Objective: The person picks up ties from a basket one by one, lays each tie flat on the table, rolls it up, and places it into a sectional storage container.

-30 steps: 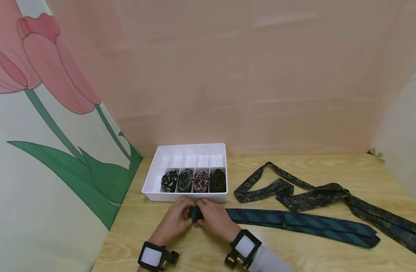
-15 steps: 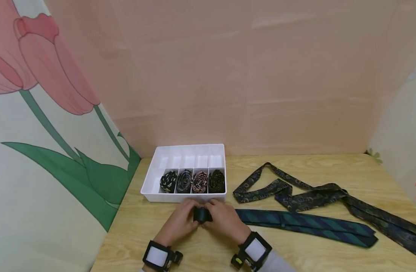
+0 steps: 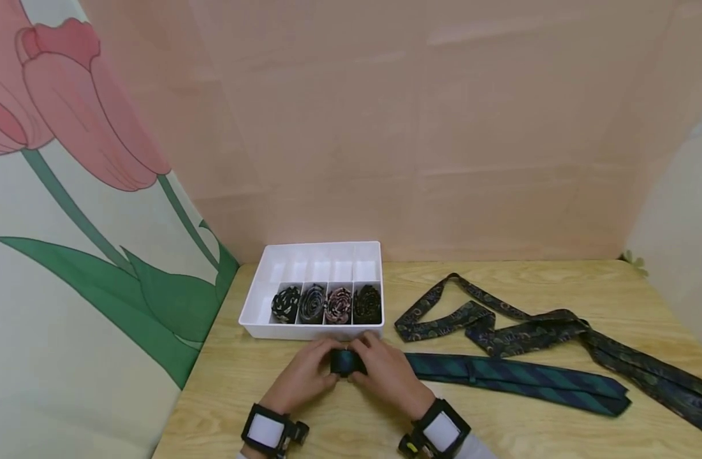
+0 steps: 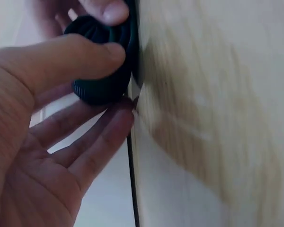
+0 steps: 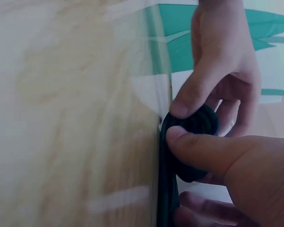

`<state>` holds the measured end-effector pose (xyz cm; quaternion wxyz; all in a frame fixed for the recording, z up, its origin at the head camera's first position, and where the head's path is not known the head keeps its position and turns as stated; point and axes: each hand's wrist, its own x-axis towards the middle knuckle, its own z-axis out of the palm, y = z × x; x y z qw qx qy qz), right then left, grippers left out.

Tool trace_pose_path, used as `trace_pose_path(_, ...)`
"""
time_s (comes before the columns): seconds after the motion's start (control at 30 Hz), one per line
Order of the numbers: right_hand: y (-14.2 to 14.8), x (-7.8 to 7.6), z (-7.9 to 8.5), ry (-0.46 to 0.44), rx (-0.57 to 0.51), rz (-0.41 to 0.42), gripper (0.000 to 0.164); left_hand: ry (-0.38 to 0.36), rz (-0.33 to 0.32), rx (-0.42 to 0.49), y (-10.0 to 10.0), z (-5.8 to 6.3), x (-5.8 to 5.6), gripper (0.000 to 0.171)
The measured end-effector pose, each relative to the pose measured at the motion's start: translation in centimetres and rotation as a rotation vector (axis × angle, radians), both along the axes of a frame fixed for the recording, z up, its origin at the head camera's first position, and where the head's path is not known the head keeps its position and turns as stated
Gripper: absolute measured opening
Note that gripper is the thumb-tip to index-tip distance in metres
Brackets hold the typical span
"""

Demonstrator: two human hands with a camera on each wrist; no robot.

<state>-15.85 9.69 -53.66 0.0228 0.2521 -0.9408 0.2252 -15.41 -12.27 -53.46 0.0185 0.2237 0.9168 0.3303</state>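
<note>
A green and navy striped necktie (image 3: 517, 380) lies along the table, its left end wound into a tight roll (image 3: 346, 362). My left hand (image 3: 305, 377) grips the roll from the left, thumb across its coiled near side. From the right, my right hand (image 3: 389, 376) pinches the same roll. In the left wrist view the dark green roll (image 4: 104, 85) stands on its edge at the tabletop, under both thumbs. The right wrist view has the roll (image 5: 206, 120) between the two hands, with the flat tie (image 5: 167, 198) running off it along the wood.
Just beyond the hands stands a white divided box (image 3: 313, 332) with several rolled ties (image 3: 339, 306) in its front compartments. A dark patterned necktie (image 3: 523, 331) lies loosely folded at the right, its wide end near the table's right edge. A peach backdrop (image 3: 419, 159) rises behind the table.
The roll and both hands have moved a little to the right along the striped tie. Its flat part is shorter, and the far pointed end has shifted slightly left.
</note>
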Motion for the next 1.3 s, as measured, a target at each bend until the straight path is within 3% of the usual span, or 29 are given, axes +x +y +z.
trace_pose_path(0.1,0.1,0.2,0.0,0.021,0.008,-0.001,0.047,-0.009,0.02,0.038,0.0,-0.1,-0.1,0.054)
trace_pose_path(0.23,0.3,0.3,0.0,0.022,0.01,0.0,0.051,0.044,-0.032,0.071,0.4,-0.2,0.0,0.044)
trace_pose_path(0.33,0.5,0.3,0.0,-0.009,-0.019,0.001,0.053,0.071,-0.057,0.051,0.7,0.0,0.0,0.046)
trace_pose_path(0.5,1.3,0.3,-0.4,-0.028,-0.049,-0.035,0.049,0.024,-0.08,0.038,1.2,0.0,-0.1,0.052)
trace_pose_path(0.63,1.6,0.4,-0.6,-0.032,-0.057,-0.046,0.055,0.017,-0.109,0.043,1.5,-0.1,-0.2,0.049)
trace_pose_path(0.87,2.3,0.5,-0.4,-0.078,-0.067,-0.045,0.049,0.028,-0.095,-0.001,1.8,0.6,0.2,0.054)
trace_pose_path(1.0,2.6,0.6,-0.5,-0.078,-0.025,-0.047,0.054,0.02,-0.127,0.012,2.2,0.4,0.2,0.047)
trace_pose_path(1.13,2.8,0.7,0.2,-0.088,-0.061,-0.037,0.052,0.08,-0.154,0.001,2.4,0.5,0.2,0.037)
trace_pose_path(1.3,3.1,0.7,0.6,-0.092,-0.053,-0.048,0.047,0.064,-0.158,-0.026,2.9,0.5,0.2,0.048)
